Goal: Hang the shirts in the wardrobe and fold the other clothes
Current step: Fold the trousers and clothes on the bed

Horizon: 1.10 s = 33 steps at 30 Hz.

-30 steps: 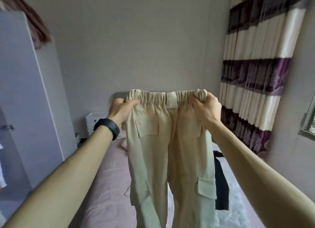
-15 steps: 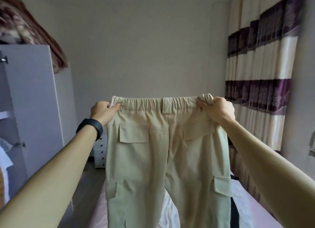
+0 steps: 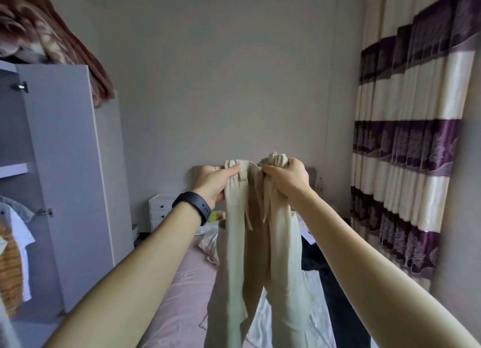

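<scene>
Beige trousers [image 3: 260, 256] hang mid-air over the pink bed [image 3: 179, 295], waistband bunched up. The left hand [image 3: 213, 183] and right hand [image 3: 286, 181] each clench it, close together. A black garment [image 3: 335, 295] lies behind on the right, an open wardrobe [image 3: 65, 165] stands left, and a striped curtain [image 3: 406, 165] hangs right.

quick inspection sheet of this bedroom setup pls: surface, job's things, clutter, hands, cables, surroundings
surface: bed with a pink sheet, partly covered by clothes
job's things: beige trousers held up by the bunched waistband, legs hanging over the bed; white shirt hanging inside the open wardrobe
clutter: black garment and white cloth lying on the bed
grippers: left hand and right hand each grip the waistband, close together
cables: nothing seen
surroundings: brown blanket on top of the wardrobe; white drawer unit by the far wall; striped curtain on the right
</scene>
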Each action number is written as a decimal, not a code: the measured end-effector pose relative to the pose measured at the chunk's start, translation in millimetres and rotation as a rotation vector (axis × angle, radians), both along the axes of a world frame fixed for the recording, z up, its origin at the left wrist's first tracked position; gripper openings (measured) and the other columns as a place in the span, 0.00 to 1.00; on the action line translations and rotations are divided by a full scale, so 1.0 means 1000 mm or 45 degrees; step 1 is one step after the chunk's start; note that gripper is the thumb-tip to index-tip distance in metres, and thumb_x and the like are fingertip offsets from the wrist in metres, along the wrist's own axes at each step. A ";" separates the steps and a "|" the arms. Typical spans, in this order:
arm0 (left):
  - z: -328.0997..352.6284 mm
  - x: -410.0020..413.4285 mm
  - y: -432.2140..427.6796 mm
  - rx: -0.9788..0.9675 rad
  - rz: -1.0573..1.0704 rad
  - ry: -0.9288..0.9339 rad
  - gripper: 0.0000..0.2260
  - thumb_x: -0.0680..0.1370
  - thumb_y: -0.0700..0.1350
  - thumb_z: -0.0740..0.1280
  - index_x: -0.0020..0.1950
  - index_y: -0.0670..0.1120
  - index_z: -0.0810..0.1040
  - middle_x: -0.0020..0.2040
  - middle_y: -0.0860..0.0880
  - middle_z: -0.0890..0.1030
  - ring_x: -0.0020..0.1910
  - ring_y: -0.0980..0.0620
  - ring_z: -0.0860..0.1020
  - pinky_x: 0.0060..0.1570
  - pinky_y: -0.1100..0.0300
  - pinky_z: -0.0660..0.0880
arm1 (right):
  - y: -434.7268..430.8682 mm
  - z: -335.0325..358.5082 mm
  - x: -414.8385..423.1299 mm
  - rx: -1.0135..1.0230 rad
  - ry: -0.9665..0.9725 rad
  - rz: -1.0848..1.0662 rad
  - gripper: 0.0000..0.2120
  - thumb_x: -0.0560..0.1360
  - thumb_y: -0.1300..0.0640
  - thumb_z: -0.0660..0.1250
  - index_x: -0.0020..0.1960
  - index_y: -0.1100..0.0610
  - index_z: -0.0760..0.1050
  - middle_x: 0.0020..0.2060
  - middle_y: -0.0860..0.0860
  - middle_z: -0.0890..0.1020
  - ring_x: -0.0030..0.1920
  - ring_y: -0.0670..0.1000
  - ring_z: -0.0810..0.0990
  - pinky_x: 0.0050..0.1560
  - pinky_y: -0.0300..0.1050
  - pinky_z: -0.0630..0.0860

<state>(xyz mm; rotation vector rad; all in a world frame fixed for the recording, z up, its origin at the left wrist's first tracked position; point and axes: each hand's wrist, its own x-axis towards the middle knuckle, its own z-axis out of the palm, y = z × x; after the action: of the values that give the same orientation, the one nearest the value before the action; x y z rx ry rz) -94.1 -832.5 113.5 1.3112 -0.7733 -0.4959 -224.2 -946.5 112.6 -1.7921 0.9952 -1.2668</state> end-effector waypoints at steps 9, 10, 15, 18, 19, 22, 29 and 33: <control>-0.015 0.013 0.005 0.255 0.338 -0.545 0.04 0.76 0.42 0.70 0.41 0.45 0.77 0.37 0.49 0.76 0.36 0.47 0.75 0.32 0.64 0.70 | 0.000 -0.028 -0.013 -0.052 0.006 -0.184 0.16 0.77 0.47 0.67 0.56 0.58 0.72 0.45 0.51 0.78 0.47 0.54 0.75 0.51 0.48 0.73; -0.019 0.025 0.010 0.340 0.452 -0.644 0.05 0.76 0.42 0.67 0.41 0.48 0.74 0.38 0.50 0.75 0.39 0.45 0.75 0.36 0.62 0.71 | -0.006 -0.032 -0.021 -0.016 0.062 -0.232 0.15 0.77 0.48 0.65 0.55 0.59 0.71 0.45 0.52 0.78 0.46 0.56 0.75 0.49 0.48 0.73; -0.048 0.056 0.021 0.507 0.411 -0.672 0.11 0.78 0.40 0.62 0.58 0.52 0.71 0.48 0.49 0.75 0.46 0.45 0.74 0.42 0.57 0.68 | -0.026 -0.054 -0.041 0.104 0.326 -0.173 0.17 0.66 0.49 0.62 0.47 0.61 0.76 0.39 0.54 0.83 0.43 0.59 0.82 0.43 0.48 0.78; -0.060 0.048 0.013 0.480 0.149 -0.709 0.09 0.81 0.42 0.59 0.59 0.52 0.72 0.39 0.51 0.73 0.41 0.48 0.73 0.40 0.56 0.66 | -0.013 -0.064 -0.035 0.146 0.327 -0.077 0.14 0.74 0.54 0.62 0.55 0.61 0.68 0.48 0.57 0.79 0.50 0.60 0.78 0.51 0.51 0.75; -0.064 0.044 0.013 0.512 0.073 -0.713 0.05 0.81 0.47 0.62 0.56 0.52 0.74 0.40 0.52 0.74 0.43 0.49 0.74 0.41 0.56 0.67 | -0.011 -0.068 -0.033 0.147 0.314 -0.060 0.15 0.74 0.53 0.64 0.55 0.60 0.67 0.49 0.56 0.79 0.50 0.60 0.78 0.52 0.51 0.76; -0.076 0.042 0.013 0.652 0.113 -0.921 0.20 0.73 0.63 0.72 0.53 0.50 0.73 0.48 0.54 0.78 0.49 0.51 0.75 0.43 0.56 0.69 | -0.008 -0.076 -0.035 0.127 0.291 0.020 0.23 0.69 0.43 0.72 0.55 0.56 0.70 0.48 0.51 0.80 0.51 0.56 0.80 0.54 0.52 0.78; -0.091 0.052 0.008 0.627 0.661 -0.963 0.18 0.69 0.61 0.74 0.44 0.52 0.71 0.43 0.52 0.76 0.46 0.44 0.76 0.47 0.53 0.77 | 0.005 -0.086 -0.023 -0.181 0.781 -0.235 0.37 0.63 0.30 0.75 0.52 0.56 0.64 0.40 0.49 0.74 0.44 0.58 0.74 0.43 0.50 0.70; -0.087 0.027 -0.007 0.580 0.573 -0.708 0.11 0.72 0.47 0.72 0.45 0.50 0.69 0.39 0.51 0.74 0.39 0.46 0.73 0.34 0.59 0.67 | 0.009 -0.089 0.001 -0.012 0.545 -0.229 0.15 0.73 0.54 0.68 0.51 0.59 0.64 0.49 0.57 0.80 0.49 0.61 0.75 0.43 0.47 0.68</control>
<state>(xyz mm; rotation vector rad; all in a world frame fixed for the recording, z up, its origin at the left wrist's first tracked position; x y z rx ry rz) -67.1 -839.9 26.6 2.0315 -0.8029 0.0771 -223.3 -937.9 23.2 -2.0674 1.4128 -1.0077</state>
